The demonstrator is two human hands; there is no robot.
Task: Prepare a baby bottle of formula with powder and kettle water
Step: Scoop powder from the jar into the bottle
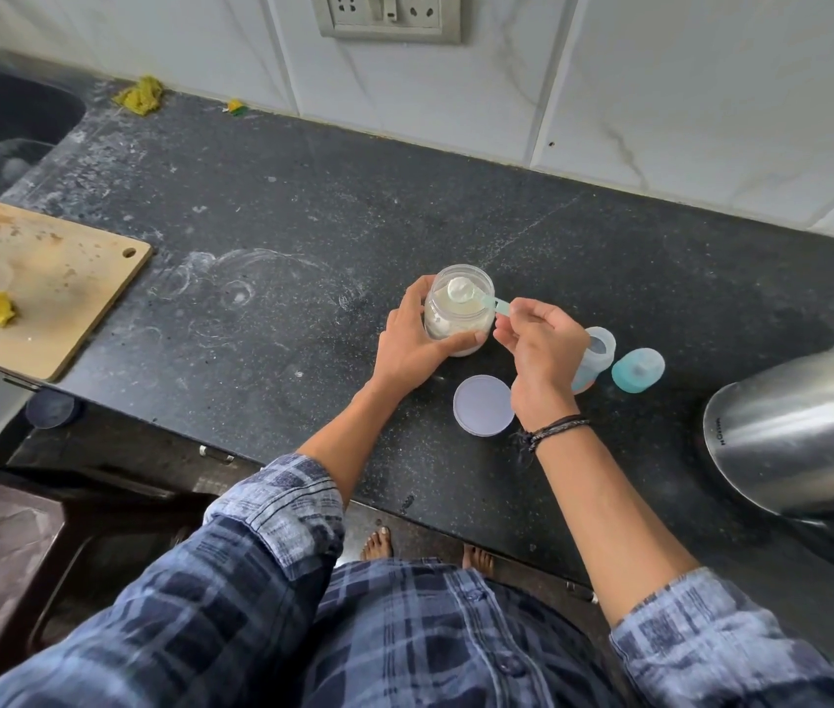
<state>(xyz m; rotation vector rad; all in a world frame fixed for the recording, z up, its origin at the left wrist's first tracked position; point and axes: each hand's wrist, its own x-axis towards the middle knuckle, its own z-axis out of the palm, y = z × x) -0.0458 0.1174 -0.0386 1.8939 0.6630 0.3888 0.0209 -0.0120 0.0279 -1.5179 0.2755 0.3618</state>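
Sleeves (277, 503) sit pushed up on both forearms. Powder may spill on the counter (302, 196) if the full scoop (458, 289) tilts on its way to the open bottle (601, 350), just beside the right hand (542, 350). That hand pinches the scoop handle over the jar (450, 321); the left hand (409, 344) grips the jar.

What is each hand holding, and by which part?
The left hand grips the clear plastic powder jar round its side wall; the right hand pinches the teal plastic scoop by its handle end.
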